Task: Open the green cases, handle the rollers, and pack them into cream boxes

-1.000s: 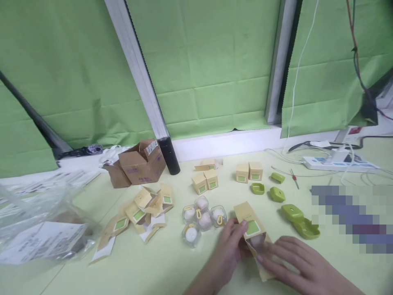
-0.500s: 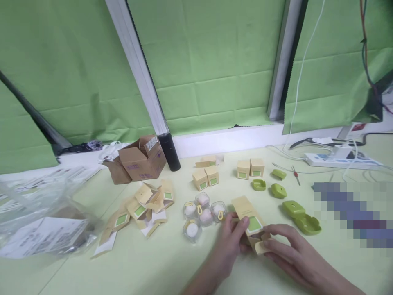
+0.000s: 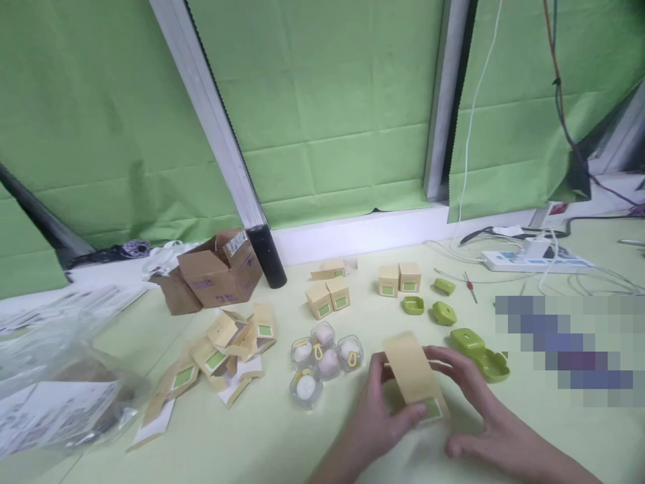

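Head view: the left hand (image 3: 379,418) is clamped on the box (image 3: 410,370), which is tilted between the hands; the right hand (image 3: 482,411) curves beside it, thumb and fingers apart. 5 jars (image 3: 328,364) sit near, to the left.

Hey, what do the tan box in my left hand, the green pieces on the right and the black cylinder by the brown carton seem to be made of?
The tan box looks like matte card, with flat panels and straight edges. The green pieces are probably molded plastic: smooth, rounded, with a slight sheen. The black cylinder looks smooth but could be metal or plastic.
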A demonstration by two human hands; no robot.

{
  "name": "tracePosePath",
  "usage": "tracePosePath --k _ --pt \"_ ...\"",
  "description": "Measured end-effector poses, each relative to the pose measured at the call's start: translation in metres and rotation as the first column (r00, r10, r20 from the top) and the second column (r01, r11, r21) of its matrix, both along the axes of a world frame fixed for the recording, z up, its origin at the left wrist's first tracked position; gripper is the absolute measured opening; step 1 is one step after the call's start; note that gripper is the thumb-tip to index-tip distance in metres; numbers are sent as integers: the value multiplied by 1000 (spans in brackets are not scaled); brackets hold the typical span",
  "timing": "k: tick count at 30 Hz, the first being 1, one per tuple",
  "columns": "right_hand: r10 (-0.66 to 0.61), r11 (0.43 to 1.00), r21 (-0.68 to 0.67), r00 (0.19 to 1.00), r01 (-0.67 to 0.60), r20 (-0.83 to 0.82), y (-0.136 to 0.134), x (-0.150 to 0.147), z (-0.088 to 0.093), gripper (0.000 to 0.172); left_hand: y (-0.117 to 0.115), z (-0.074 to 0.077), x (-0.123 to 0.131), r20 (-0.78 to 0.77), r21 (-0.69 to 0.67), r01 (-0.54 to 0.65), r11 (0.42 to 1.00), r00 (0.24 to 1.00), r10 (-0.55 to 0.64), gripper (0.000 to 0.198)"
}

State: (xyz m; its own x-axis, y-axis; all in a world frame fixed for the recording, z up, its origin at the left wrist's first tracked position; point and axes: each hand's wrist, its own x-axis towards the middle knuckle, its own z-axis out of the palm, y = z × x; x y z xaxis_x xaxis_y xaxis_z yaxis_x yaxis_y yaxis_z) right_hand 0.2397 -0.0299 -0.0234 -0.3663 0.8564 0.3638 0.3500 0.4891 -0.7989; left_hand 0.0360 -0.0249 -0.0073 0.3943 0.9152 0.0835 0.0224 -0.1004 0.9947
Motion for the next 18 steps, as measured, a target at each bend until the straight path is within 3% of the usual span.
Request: tracePosePath --k 3,5,9,14,18 --pt "-89 996 -10 989 88 -116 5 0 6 43 -3 -5 -1 -153 157 35 987 988 -11 48" --pt "-161 987 -41 982 157 -99 9 -2 12 26 -4 -8 -1 -177 159 42 986 984 -13 53" --pt "-201 974 -123 977 190 -76 9 -6 20 28 -3 -11 0 -180 140 43 989 984 -17 54" --pt "-267 956 -144 961 256 -66 6 -7 17 33 -4 -18 1 -150 140 23 990 989 -2 62" --pt "-209 950 -263 970 171 -123 13 -11 19 34 -5 -23 0 -195 109 10 994 981 12 74"
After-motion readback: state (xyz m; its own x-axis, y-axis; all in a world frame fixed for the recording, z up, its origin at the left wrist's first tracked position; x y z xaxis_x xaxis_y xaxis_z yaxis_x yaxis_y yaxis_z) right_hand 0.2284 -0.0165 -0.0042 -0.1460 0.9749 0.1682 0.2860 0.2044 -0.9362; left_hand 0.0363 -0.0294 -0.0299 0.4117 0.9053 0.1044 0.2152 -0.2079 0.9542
